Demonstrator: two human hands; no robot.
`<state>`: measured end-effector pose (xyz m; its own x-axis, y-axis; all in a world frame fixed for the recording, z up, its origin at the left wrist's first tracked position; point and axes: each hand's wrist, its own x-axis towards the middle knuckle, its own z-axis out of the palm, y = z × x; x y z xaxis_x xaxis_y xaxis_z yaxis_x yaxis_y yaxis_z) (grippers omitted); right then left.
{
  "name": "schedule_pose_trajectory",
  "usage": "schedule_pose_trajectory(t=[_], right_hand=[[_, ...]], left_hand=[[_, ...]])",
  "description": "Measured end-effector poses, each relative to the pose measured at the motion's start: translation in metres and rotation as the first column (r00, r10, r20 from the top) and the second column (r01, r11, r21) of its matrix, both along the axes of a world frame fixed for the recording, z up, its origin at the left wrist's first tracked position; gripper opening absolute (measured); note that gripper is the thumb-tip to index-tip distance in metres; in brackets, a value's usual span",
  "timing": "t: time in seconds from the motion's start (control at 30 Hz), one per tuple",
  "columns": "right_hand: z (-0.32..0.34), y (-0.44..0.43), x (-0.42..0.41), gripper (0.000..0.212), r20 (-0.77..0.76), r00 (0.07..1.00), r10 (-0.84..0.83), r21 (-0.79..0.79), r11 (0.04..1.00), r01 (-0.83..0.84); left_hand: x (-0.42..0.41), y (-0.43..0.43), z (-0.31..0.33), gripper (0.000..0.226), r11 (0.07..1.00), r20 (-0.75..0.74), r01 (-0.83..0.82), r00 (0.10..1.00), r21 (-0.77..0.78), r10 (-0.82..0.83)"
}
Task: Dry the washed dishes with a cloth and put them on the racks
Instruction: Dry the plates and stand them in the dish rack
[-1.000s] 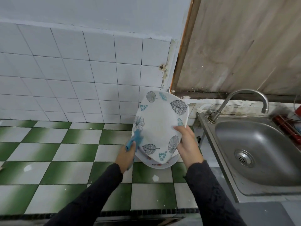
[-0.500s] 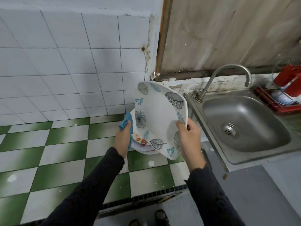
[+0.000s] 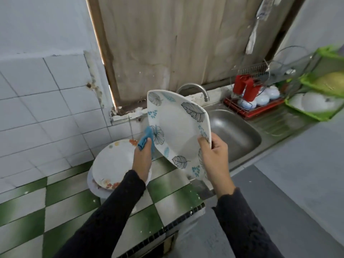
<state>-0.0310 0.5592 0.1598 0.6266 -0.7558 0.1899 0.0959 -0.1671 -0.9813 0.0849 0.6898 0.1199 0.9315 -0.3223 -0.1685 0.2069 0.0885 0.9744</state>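
In the head view, your right hand (image 3: 214, 155) pinches the leaf-print plate (image 3: 178, 131) at its lower right rim, thumb on its face, tilted above the counter (image 3: 61, 198). Your left hand (image 3: 142, 159) curls its fingers round the blue cloth (image 3: 147, 135), which touches the plate's left edge. Floral plates (image 3: 111, 164) lie stacked below those fingers.

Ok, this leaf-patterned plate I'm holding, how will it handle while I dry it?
Likely rigid: the leaf-patterned plate shows no bend though the right hand pinches only one edge. Probably slippery: its surface looks glossy, so the blue cloth in the left hand may slide easily. Possibly breakable if ceramic; the material cannot be told.
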Motion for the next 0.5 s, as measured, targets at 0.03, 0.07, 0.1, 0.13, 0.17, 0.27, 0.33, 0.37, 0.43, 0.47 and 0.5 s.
schedule_pose_trajectory(t=[0.03,0.07,0.1,0.13,0.17,0.27,0.33,0.37,0.43,0.47,0.5], right_hand=[[0.005,-0.011,-0.007,0.027,0.008,1.0,-0.013,-0.014,1.0,0.014],[0.012,-0.028,-0.018,0.031,0.018,0.999,-0.03,-0.04,0.999,0.03],[0.016,-0.041,-0.028,0.036,0.025,0.999,-0.036,-0.063,0.997,0.037],[0.022,-0.059,-0.042,0.038,0.037,0.998,-0.047,-0.087,0.995,0.05],[0.027,-0.073,-0.052,0.037,0.05,0.998,-0.048,-0.104,0.993,0.053],[0.039,-0.123,-0.09,0.038,0.098,0.991,-0.086,-0.099,0.99,0.096],[0.05,-0.161,-0.119,0.038,0.133,0.983,-0.124,-0.091,0.986,0.137],[0.054,-0.176,-0.128,0.04,0.151,0.98,-0.129,-0.094,0.985,0.145],[0.066,-0.207,-0.151,0.041,0.177,0.973,-0.149,-0.121,0.978,0.171],[0.07,-0.224,-0.164,0.04,0.181,0.97,-0.166,-0.125,0.974,0.19],[0.075,-0.237,-0.172,0.04,0.18,0.966,-0.184,-0.134,0.969,0.209]], left_hand=[[-0.005,-0.013,0.004,0.028,1.0,0.006,0.019,1.0,-0.025,-0.018],[-0.015,-0.031,0.01,0.026,0.999,0.01,0.038,0.999,-0.037,-0.038],[-0.021,-0.044,0.012,0.03,0.998,0.024,0.054,0.998,-0.031,-0.053],[-0.032,-0.063,0.017,0.038,0.997,0.048,0.08,0.996,-0.012,-0.079],[-0.039,-0.078,0.019,0.047,0.995,0.059,0.096,0.994,-0.001,-0.095],[-0.065,-0.134,0.03,0.052,0.989,0.058,0.147,0.988,-0.011,-0.146],[-0.087,-0.182,0.04,0.047,0.988,0.038,0.151,0.988,-0.032,-0.15],[-0.094,-0.198,0.045,0.045,0.987,0.043,0.152,0.988,-0.048,-0.15],[-0.112,-0.236,0.055,0.048,0.983,0.062,0.167,0.985,-0.071,-0.163],[-0.122,-0.257,0.06,0.051,0.98,0.083,0.187,0.98,-0.069,-0.181],[-0.128,-0.273,0.063,0.051,0.977,0.095,0.199,0.977,-0.078,-0.191]])
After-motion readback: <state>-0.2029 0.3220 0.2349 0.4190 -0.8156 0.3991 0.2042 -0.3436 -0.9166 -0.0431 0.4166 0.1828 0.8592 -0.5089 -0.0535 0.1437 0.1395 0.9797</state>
